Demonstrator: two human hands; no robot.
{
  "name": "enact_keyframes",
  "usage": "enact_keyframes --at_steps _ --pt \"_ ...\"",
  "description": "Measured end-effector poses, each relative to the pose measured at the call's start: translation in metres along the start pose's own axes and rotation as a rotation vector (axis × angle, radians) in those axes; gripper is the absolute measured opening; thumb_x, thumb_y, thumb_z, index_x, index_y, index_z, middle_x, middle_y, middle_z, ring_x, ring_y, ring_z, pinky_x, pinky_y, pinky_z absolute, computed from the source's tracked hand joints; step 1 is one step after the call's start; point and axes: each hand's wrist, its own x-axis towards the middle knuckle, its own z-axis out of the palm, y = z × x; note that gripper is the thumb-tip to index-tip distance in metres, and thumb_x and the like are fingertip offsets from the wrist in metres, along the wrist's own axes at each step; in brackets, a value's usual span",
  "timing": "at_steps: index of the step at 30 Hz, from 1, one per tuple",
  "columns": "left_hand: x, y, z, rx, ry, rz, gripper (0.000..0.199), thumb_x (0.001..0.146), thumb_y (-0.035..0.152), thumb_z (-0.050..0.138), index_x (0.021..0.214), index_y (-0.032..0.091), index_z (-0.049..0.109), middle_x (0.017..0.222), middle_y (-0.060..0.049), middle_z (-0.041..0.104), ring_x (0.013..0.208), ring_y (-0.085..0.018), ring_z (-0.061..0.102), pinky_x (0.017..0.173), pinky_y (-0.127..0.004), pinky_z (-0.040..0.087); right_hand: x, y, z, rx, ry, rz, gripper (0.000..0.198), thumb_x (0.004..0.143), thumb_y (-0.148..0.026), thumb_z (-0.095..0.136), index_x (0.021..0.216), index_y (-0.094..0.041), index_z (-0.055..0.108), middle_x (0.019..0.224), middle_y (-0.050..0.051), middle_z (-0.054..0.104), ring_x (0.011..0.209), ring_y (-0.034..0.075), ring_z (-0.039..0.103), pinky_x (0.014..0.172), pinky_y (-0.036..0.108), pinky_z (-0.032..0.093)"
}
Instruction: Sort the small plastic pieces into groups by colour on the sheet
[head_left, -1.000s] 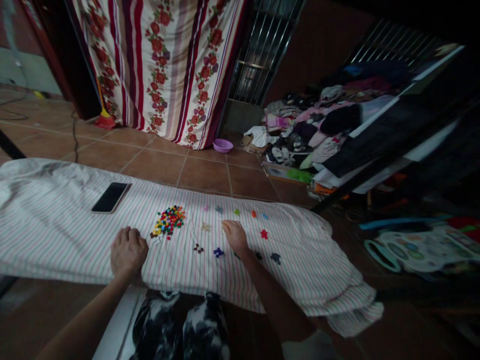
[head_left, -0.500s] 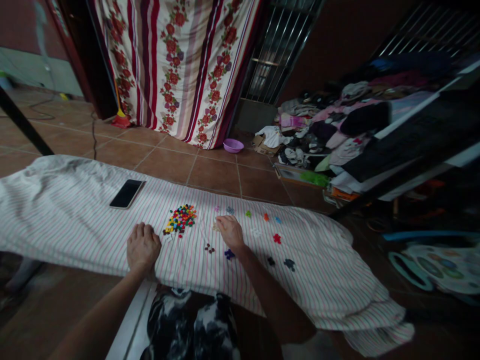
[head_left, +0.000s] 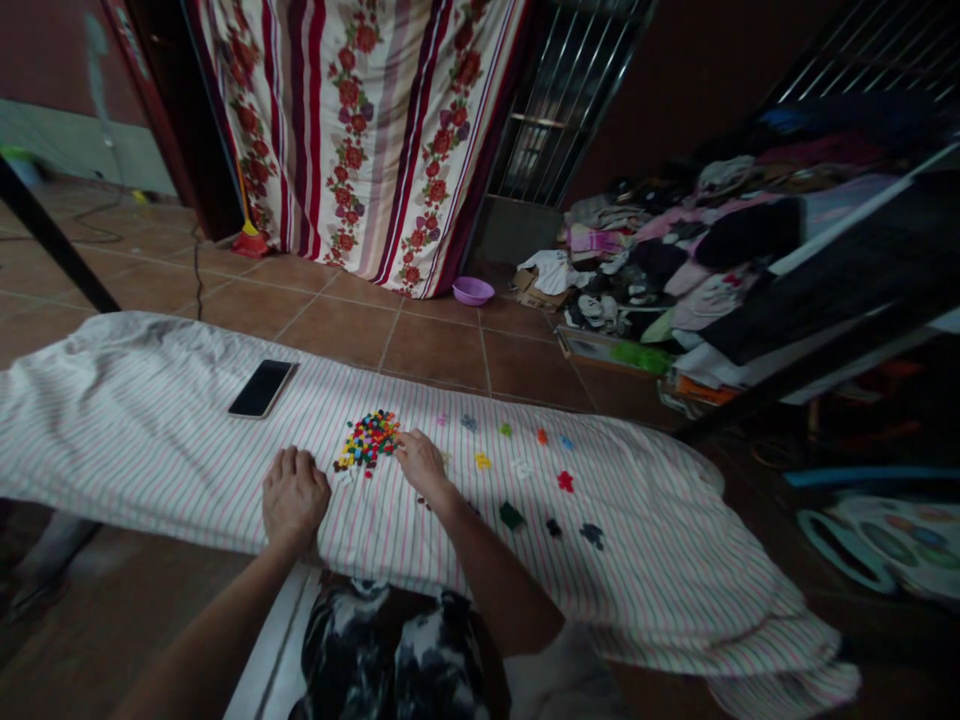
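My left hand point(head_left: 295, 497) lies palm down on a striped cloth point(head_left: 180, 460), fingers stretched out, holding nothing. A mixed pile of tiny coloured pieces point(head_left: 371, 440) lies to its right. My right hand point(head_left: 421, 464) is at the pile's right edge, with its thumb and fingers drawn together; whatever is between the fingertips is too small to make out. Right of this hand, small groups sorted by colour are spread out, among them yellow pieces point(head_left: 482, 461), red pieces point(head_left: 565, 482), dark green pieces point(head_left: 511, 516) and black pieces point(head_left: 553, 527). My right hand and forearm partly hide some groups.
A phone point(head_left: 262, 388) rests on the cloth, left of the pile. Beyond the cloth are a tiled floor point(head_left: 322, 325), a purple basin point(head_left: 473, 291) and a floral curtain point(head_left: 405, 140). Clothes are heaped point(head_left: 675, 250) at the right, near a dark slanting bar point(head_left: 720, 412).
My right hand has moved left, from the sorted groups to the edge of the mixed pile, uncovering the yellow and dark green groups. My left hand stays in place on the cloth.
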Motion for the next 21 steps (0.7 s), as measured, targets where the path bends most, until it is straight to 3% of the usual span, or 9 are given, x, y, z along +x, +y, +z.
enact_keyframes --at_steps 11,21 --pt "0.000 0.003 -0.008 0.005 -0.008 0.012 0.029 0.087 0.024 0.038 0.105 0.013 0.058 0.123 -0.017 0.056 0.122 -0.029 0.045 0.095 -0.041 0.037 -0.012 -0.005 0.001 0.017 0.073 -0.006 0.014 0.085 -0.016 0.051 0.095 -0.021 0.060 0.099 0.005 0.065 0.097 0.017 0.058 0.087 0.027 0.041" --pt "0.000 0.003 -0.011 0.009 -0.028 0.014 0.032 0.088 0.026 0.033 0.105 0.013 0.057 0.122 -0.016 0.056 0.122 -0.028 0.045 0.097 -0.041 0.037 -0.022 0.006 -0.023 0.154 0.154 0.063 0.015 0.082 -0.016 0.051 0.093 -0.023 0.058 0.088 0.000 0.066 0.083 0.014 0.060 0.074 0.022 0.042"
